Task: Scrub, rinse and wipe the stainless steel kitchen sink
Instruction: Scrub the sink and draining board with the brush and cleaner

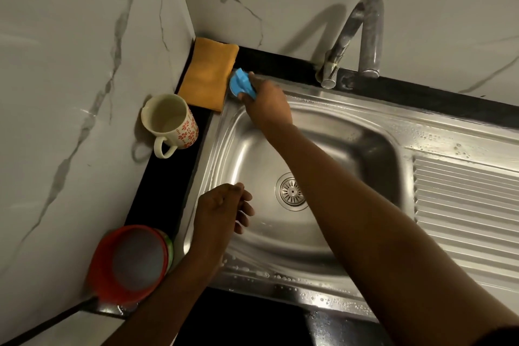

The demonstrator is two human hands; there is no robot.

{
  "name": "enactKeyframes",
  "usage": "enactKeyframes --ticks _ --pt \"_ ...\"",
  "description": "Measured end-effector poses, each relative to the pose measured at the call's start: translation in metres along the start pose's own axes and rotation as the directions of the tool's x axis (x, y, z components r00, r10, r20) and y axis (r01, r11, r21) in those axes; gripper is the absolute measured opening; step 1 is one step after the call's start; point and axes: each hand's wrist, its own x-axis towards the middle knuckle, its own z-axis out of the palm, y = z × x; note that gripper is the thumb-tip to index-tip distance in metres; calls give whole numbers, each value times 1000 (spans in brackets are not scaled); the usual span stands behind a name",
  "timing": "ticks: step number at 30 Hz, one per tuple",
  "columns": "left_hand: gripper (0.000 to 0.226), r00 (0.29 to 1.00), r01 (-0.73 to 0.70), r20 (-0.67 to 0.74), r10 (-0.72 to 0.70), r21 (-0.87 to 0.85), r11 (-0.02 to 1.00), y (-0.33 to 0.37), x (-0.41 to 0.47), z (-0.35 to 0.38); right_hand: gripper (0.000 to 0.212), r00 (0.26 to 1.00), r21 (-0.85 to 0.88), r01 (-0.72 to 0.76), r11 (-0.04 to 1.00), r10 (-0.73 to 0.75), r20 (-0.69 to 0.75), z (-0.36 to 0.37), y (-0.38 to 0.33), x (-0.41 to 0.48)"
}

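Observation:
The stainless steel sink (pixel 331 121) fills the middle, its rim beaded with water drops, a round drain strainer (pixel 292 191) at the bottom. My right hand (pixel 268 101) reaches across to the sink's far left corner and is shut on a blue scrubber (pixel 241 84) pressed against the rim there. Over the near left part of the basin hovers my left hand (pixel 224 211), fingers loosely curled and apart, holding nothing. An orange folded cloth (pixel 207 76) lies on the black counter just left of the scrubber.
A curved metal tap (pixel 362 36) stands behind the basin. A white mug with red flowers (pixel 168 121) and a red bowl (pixel 132 261) sit on the black counter strip at left, against the marble wall. The ribbed drainboard (pixel 466 205) extends right.

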Motion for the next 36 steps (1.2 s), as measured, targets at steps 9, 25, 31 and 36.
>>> enactKeyframes --ticks 9,25,31,36 --pt "33 999 -12 -47 13 28 1000 -7 -12 -3 44 978 80 101 992 -114 175 4 22 -73" --pt "33 979 -63 -197 46 -81 995 -24 -53 -32 59 922 169 59 984 -119 369 20 22 -187" --pt "32 976 -102 -199 83 -90 991 -30 -70 -40 51 980 167 82 983 -110 168 11 17 -104" --pt "32 974 -123 -201 102 -99 987 -33 -80 -44 49 988 280 -14 960 -30 154 16 8 -105"
